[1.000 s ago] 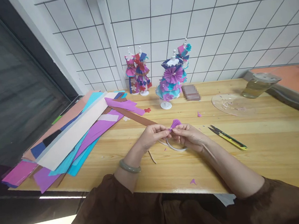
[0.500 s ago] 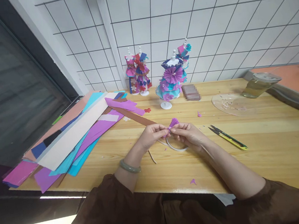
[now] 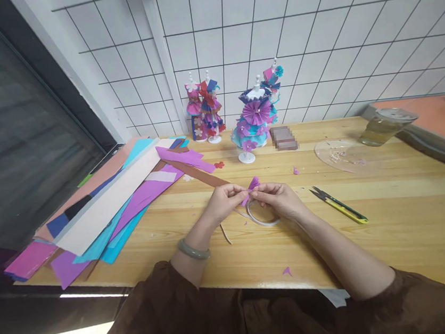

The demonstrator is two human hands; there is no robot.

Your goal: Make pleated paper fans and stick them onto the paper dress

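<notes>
Between my fingertips is a small pleated piece of purple paper [image 3: 254, 182], pinched at its middle so its ends fan out above and below. My left hand [image 3: 227, 204] is closed in a pinch on its left side. From the right, my right hand [image 3: 280, 199] pinches the same paper with thumb and forefinger. A roll of white tape or ring [image 3: 261, 221] lies on the table just under my hands, partly hidden by the right one. Yellow-and-black thread snips [image 3: 340, 205] rest to the right of my right hand.
Layered sheets of coloured paper [image 3: 106, 207] cover the left of the table. Small mannequins in paper dresses [image 3: 255, 115] stand at the back. A clear dish [image 3: 342, 156] with small beads and a cup of yellowish liquid [image 3: 382, 128] sit at the right. Purple scraps [image 3: 287, 271] lie near the front edge.
The purple paper has turned between my fingers, its upper fan now looking narrower and its lower end showing more. My hands stay in nearly the same place.
</notes>
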